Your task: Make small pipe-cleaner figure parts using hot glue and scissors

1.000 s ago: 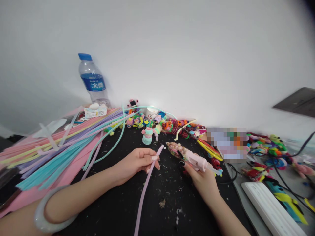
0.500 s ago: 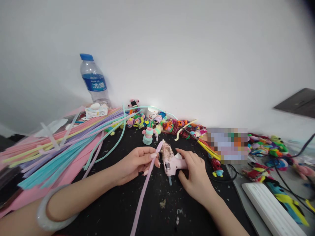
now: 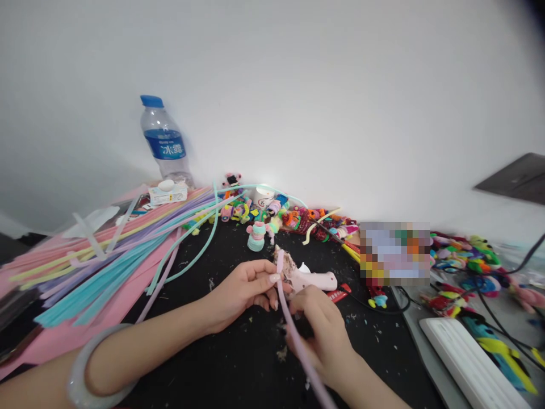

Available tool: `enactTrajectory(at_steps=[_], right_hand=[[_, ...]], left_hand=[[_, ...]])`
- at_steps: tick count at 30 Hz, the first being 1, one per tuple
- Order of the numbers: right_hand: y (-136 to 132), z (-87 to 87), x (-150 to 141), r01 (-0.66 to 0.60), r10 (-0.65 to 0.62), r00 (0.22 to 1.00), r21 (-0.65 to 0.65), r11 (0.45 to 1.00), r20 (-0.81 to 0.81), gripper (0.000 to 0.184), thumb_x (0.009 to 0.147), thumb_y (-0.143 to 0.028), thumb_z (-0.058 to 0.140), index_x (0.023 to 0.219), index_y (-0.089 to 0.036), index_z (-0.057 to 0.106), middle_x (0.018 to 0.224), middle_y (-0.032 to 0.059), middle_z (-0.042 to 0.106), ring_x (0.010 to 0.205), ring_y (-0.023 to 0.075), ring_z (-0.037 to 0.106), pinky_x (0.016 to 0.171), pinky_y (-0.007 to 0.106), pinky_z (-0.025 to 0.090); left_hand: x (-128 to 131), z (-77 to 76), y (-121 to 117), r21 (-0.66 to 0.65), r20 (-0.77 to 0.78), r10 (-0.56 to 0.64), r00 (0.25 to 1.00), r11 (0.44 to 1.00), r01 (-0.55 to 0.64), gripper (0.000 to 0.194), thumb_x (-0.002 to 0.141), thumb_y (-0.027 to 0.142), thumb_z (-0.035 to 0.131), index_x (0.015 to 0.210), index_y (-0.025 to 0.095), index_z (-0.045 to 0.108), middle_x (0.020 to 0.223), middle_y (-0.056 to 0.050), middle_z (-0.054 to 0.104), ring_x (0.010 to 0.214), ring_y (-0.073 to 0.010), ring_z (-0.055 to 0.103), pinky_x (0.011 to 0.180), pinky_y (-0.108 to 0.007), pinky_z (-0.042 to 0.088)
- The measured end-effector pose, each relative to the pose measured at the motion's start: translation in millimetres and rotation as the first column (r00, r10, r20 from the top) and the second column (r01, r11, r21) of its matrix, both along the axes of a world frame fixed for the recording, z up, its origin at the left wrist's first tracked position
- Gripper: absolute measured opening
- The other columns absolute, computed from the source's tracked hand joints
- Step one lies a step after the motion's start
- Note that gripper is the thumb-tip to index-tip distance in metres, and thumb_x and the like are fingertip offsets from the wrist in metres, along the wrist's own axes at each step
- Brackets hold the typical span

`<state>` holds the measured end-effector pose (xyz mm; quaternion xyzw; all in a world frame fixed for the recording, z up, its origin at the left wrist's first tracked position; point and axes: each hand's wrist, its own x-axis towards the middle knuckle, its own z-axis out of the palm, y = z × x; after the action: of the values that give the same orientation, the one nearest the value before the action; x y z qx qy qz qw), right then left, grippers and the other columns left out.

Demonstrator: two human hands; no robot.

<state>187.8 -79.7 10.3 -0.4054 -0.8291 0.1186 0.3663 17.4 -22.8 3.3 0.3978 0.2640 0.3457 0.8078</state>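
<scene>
My left hand (image 3: 251, 289) pinches a lilac pipe cleaner (image 3: 303, 353) close to its upper end. The rest of the strip curves down to the right, past my right hand. My right hand (image 3: 323, 329) has its thumb and bent index finger apart, beside the strip. Its other fingers are partly hidden. Just beyond both hands, a pale pink glue gun (image 3: 313, 280) lies on its side on the black mat (image 3: 238, 363), its nozzle end coated in brown residue. A small pastel pipe-cleaner figure (image 3: 256, 237) stands behind it.
Bundled pipe cleaners (image 3: 106, 261) spread at the left, by a water bottle (image 3: 165, 142) and small box (image 3: 168, 194). Colourful figures (image 3: 293, 218) and a paper cup (image 3: 264, 196) line the wall. A red-handled tool (image 3: 339, 293), black cable (image 3: 389, 311) and white power strip (image 3: 464, 360) lie rightward.
My right hand has let go of the glue gun and moved down-left beside the strip. The gun now lies turned on its side. The strip's lower end has swung right.
</scene>
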Motion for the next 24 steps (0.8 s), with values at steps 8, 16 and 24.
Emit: enactTrajectory(at_steps=[8, 16, 24], right_hand=[[2.9, 8.7, 0.4, 0.023, -0.022, 0.999, 0.037, 0.999, -0.03, 0.018, 0.078, -0.004, 0.04, 0.079, -0.016, 0.053, 0.063, 0.0026, 0.05, 0.055, 0.0145, 0.046, 0.048, 0.025, 0.037], [2.2, 8.0, 1.2, 0.008, -0.007, 1.0, 0.037, 0.999, -0.022, 0.017, 0.079, -0.005, 0.04, 0.079, -0.015, 0.054, 0.063, 0.0037, 0.05, 0.056, 0.0157, 0.048, 0.048, 0.026, 0.038], [2.0, 9.6, 2.7, 0.018, -0.018, 1.0, 0.048, 0.999, -0.005, 0.018, 0.079, -0.006, 0.039, 0.08, -0.015, 0.054, 0.062, 0.0028, 0.05, 0.054, 0.015, 0.049, 0.047, 0.025, 0.038]], left_hand=[[-0.8, -0.9, -0.1, 0.024, -0.082, 0.004, 0.997, 1.0, -0.002, 0.021, 0.079, 0.03, 0.064, 0.084, 0.01, 0.066, 0.071, -0.004, 0.065, 0.055, -0.0076, 0.058, 0.051, -0.015, 0.044], [-0.6, -0.7, 3.0, 0.021, -0.106, 0.054, 0.993, 0.998, -0.052, 0.019, 0.08, 0.028, 0.063, 0.09, 0.013, 0.07, 0.082, -0.007, 0.069, 0.057, -0.0069, 0.059, 0.052, -0.014, 0.044], [-0.6, -4.1, 4.5, 0.05, -0.119, 0.048, 0.992, 0.998, -0.042, 0.021, 0.082, 0.029, 0.061, 0.091, 0.013, 0.071, 0.081, -0.009, 0.07, 0.057, -0.0073, 0.058, 0.053, -0.015, 0.043]])
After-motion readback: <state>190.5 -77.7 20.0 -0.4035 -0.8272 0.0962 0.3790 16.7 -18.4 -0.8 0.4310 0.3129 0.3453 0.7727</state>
